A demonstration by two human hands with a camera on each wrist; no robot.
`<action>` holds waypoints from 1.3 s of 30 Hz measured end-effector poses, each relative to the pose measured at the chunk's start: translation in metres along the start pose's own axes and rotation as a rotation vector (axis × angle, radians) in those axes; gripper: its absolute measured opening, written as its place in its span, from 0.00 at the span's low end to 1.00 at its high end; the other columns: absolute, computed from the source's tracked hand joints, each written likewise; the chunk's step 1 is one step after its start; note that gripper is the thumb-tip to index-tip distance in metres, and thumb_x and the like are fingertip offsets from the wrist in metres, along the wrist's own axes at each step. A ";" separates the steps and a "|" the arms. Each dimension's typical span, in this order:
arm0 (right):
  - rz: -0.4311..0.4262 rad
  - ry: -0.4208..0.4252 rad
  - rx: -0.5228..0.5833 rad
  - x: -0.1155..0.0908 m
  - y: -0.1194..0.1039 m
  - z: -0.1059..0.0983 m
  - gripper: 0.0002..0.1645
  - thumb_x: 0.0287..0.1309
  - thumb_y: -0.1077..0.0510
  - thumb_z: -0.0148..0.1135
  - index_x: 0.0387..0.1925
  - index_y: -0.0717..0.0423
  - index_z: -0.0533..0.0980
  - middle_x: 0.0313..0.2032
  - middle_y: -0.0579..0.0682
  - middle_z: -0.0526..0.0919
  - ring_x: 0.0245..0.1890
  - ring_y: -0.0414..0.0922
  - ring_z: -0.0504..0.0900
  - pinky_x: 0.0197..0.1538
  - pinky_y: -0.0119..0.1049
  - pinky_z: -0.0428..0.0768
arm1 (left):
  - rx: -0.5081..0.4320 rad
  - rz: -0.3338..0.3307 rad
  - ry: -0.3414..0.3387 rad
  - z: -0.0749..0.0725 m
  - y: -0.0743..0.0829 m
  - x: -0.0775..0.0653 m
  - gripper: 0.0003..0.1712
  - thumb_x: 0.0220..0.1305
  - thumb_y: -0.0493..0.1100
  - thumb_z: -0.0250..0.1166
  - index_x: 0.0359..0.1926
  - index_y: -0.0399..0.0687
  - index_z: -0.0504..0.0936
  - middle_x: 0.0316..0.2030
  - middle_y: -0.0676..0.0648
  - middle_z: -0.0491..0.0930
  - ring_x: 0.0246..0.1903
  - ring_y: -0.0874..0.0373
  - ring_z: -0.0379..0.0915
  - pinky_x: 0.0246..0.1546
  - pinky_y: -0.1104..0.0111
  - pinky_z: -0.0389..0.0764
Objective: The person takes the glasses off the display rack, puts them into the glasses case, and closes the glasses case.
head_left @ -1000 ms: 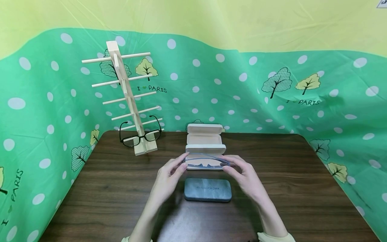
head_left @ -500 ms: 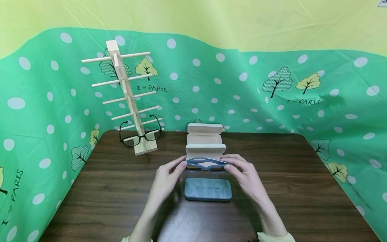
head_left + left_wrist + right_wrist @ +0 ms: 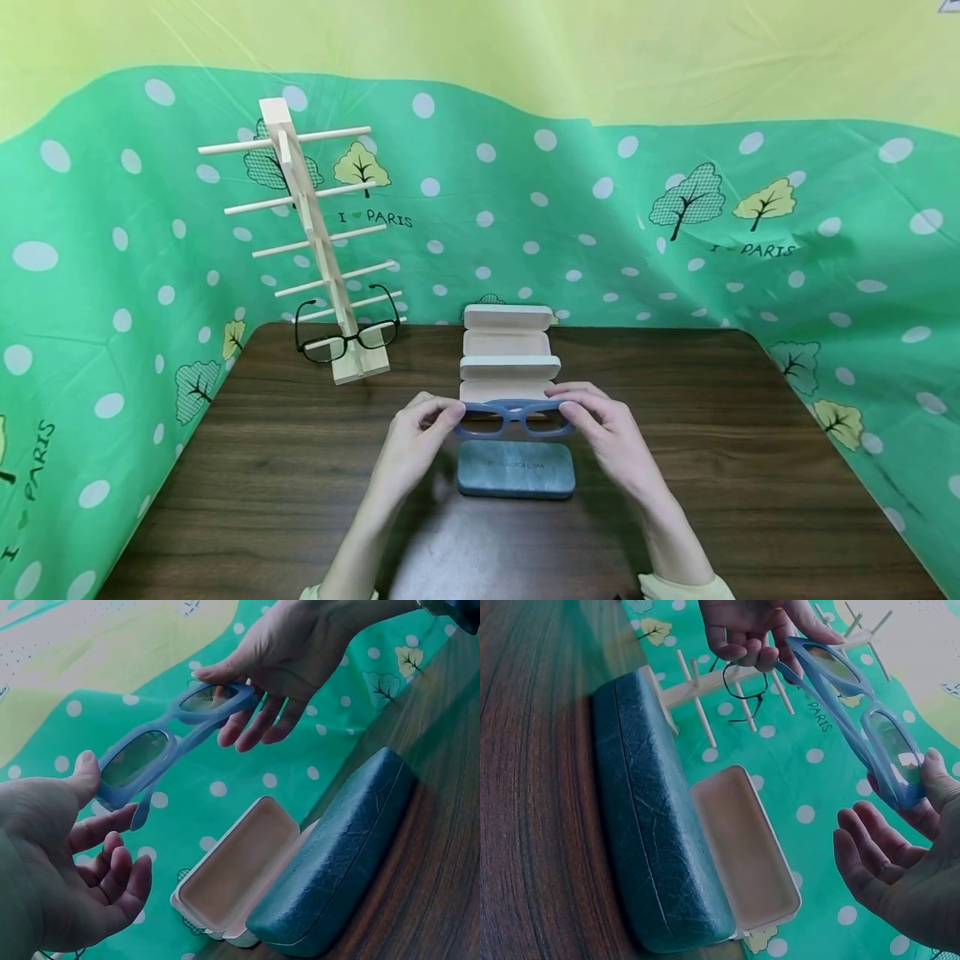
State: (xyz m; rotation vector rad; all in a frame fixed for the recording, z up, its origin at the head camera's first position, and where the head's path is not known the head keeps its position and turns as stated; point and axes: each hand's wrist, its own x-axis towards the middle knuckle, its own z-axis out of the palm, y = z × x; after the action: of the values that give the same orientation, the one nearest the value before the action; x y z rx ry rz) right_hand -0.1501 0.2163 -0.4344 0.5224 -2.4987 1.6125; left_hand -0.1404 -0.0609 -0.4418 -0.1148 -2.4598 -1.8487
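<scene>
A pair of blue-framed glasses (image 3: 514,420) is held up between both hands, front toward the head camera and temples folded behind. My left hand (image 3: 417,437) pinches one end of the frame between thumb and index finger; its other fingers curl loosely, as the left wrist view shows. At the opposite end my right hand (image 3: 611,437) pinches the frame the same way, with the remaining fingers extended below in the left wrist view. Just beneath the glasses a closed blue-green glasses case (image 3: 515,471) lies on the table. Behind them stand open glasses cases (image 3: 511,367) with pale insides, partly hidden by the glasses.
A wooden glasses rack (image 3: 315,225) with several crossbars stands at the back left. Black-framed glasses (image 3: 347,343) hang low on it. The dark wooden table (image 3: 750,467) ends at a green dotted cloth (image 3: 600,233) behind.
Both hands have turned the blue glasses from an edge-on view until the lenses face the head camera. The glasses have also come slightly nearer, lower in the view.
</scene>
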 end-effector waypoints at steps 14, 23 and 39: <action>0.213 0.000 -0.011 0.000 -0.007 0.001 0.19 0.77 0.50 0.55 0.46 0.57 0.88 0.54 0.54 0.86 0.58 0.43 0.81 0.58 0.27 0.75 | -0.092 0.061 -0.015 0.001 -0.005 0.003 0.15 0.65 0.44 0.73 0.52 0.52 0.88 0.49 0.47 0.82 0.46 0.60 0.79 0.50 0.74 0.79; 0.255 0.039 0.031 0.001 -0.006 0.002 0.21 0.76 0.50 0.56 0.47 0.61 0.87 0.50 0.55 0.87 0.53 0.35 0.82 0.56 0.22 0.75 | -0.097 0.130 -0.099 0.002 -0.003 0.001 0.32 0.54 0.41 0.80 0.61 0.59 0.83 0.58 0.50 0.77 0.54 0.54 0.79 0.55 0.67 0.82; 0.265 0.040 0.084 0.000 -0.007 0.002 0.23 0.77 0.48 0.54 0.44 0.62 0.87 0.51 0.59 0.86 0.51 0.34 0.82 0.55 0.25 0.77 | 0.025 0.282 -0.086 0.004 -0.006 0.001 0.34 0.51 0.46 0.82 0.61 0.56 0.82 0.60 0.54 0.77 0.59 0.60 0.74 0.58 0.61 0.79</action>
State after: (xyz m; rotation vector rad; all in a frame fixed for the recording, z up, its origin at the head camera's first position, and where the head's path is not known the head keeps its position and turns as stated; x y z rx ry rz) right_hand -0.1474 0.2116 -0.4296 0.1696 -2.5676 1.8042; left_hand -0.1415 -0.0589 -0.4480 -0.5203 -2.3712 -1.7259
